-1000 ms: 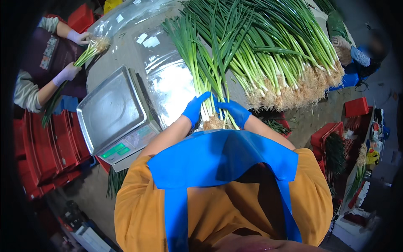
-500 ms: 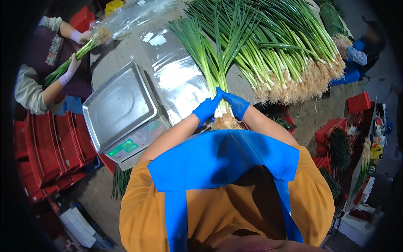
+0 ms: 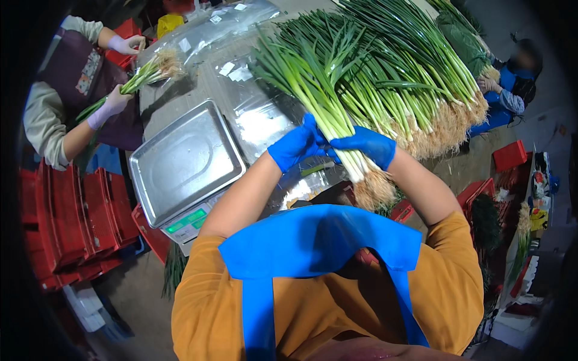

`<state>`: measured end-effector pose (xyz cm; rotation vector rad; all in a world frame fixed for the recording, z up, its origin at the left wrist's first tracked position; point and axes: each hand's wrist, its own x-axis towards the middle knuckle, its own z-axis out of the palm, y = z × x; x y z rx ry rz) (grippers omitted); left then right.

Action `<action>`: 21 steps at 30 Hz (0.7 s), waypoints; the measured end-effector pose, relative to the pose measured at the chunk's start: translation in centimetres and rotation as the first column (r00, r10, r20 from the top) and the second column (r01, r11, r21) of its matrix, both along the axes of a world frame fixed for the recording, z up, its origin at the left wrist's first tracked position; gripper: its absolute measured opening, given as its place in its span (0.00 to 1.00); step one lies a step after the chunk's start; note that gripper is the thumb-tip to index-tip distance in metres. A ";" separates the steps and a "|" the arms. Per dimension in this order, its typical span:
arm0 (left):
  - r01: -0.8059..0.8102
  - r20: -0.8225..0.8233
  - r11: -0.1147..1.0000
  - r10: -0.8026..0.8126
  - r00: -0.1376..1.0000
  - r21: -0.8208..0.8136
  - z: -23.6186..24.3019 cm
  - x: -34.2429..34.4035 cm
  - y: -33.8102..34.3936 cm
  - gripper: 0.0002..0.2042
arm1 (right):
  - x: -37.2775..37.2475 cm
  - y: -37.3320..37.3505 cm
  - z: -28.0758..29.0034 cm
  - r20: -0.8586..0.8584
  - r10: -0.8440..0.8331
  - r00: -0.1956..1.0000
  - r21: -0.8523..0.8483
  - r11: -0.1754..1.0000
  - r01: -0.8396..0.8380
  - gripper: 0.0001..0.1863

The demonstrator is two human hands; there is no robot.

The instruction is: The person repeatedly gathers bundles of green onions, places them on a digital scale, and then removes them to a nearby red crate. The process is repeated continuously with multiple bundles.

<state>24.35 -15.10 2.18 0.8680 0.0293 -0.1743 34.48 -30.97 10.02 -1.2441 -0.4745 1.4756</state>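
A bunch of spring onions (image 3: 337, 125) slants in front of me, its green tops away to the left and its brown roots toward my body at the right. My blue-gloved right hand (image 3: 370, 147) is closed round the white stems just above the roots. On the other side my blue-gloved left hand (image 3: 296, 146) grips the stems, its thumb up along them and some fingers hidden. Under the green tops lie clear plastic bags (image 3: 265, 123). Beyond my right hand, a big heap of spring onions (image 3: 391, 78) covers the table.
A scale with a steel pan (image 3: 186, 162) stands at my left. Red crates (image 3: 90, 210) are stacked left of it. A co-worker's gloved hand (image 3: 114, 102) holds spring onions at the far left. Another person (image 3: 512, 84) is at the far right. A red crate (image 3: 510, 155) sits below that person.
The bunch has tilted, its root end swinging right and lifting away from my apron. Both hands moved with it, the right one further right. The co-worker's upper hand has come off the roots.
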 end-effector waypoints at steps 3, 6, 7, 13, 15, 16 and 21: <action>-0.195 0.148 0.916 0.261 0.954 -0.352 3.8 -0.5 1.0 0.48 | -0.6 -0.5 3.9 0.251 0.252 0.935 -0.089 0.967 -0.237 0.28; -0.289 0.225 0.887 0.383 0.896 -0.361 6.7 -3.5 3.0 0.52 | -2.5 0.0 6.7 0.232 0.335 0.913 -0.113 0.942 -0.317 0.28; -0.321 0.266 0.883 0.419 0.868 -0.343 7.5 -4.9 3.6 0.53 | -2.8 0.4 6.6 0.260 0.349 0.900 -0.098 0.937 -0.336 0.29; -0.790 0.322 0.526 0.842 0.433 -0.316 8.9 -16.0 8.7 0.46 | -5.5 7.4 8.8 0.424 0.609 0.671 -0.227 0.788 -0.572 0.28; -0.860 0.288 0.393 0.908 0.305 -0.326 6.9 -20.8 10.9 0.45 | -6.0 10.9 7.4 0.394 0.706 0.588 -0.277 0.702 -0.656 0.30; -0.903 0.291 0.284 0.937 0.192 -0.321 5.6 -23.3 12.2 0.45 | -6.6 12.6 6.8 0.411 0.737 0.537 -0.279 0.662 -0.696 0.30; -0.938 0.135 -0.031 0.988 -0.082 -0.345 2.4 -35.4 16.0 0.40 | -9.2 21.6 2.1 0.476 0.830 0.289 -0.255 0.446 -0.858 0.27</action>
